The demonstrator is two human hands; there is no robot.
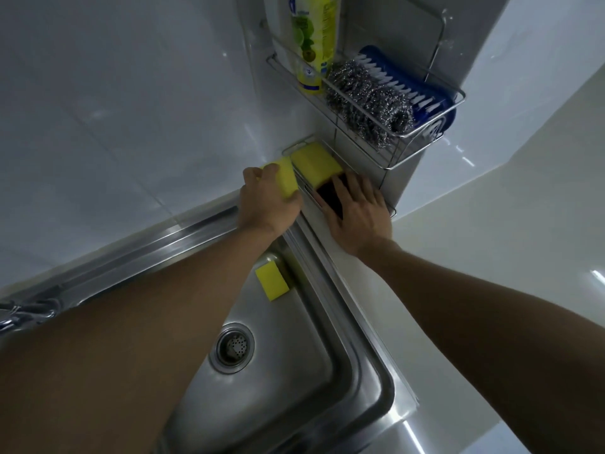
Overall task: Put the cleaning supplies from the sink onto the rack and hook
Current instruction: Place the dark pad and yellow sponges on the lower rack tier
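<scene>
- Your left hand (269,198) grips a yellow rectangular sponge (282,175), fingers wrapped over its top edge, holding it against the left end of the lower tier of the wire wall rack (389,162).
- Your right hand (355,211) lies flat with fingers spread over a dark pad (329,198) in that lower tier; it is not clenched round anything.
- A second yellow sponge (316,162) already sits in the lower tier, between your two hands.
- A third yellow sponge (271,280) leans against the wall of the stainless steel sink (360,371), above the round drain (234,348).
- The upper tier holds a yellow dish soap bottle (314,44), a steel wool scourer (370,99) and a blue scrub brush with white bristles (425,93).
</scene>
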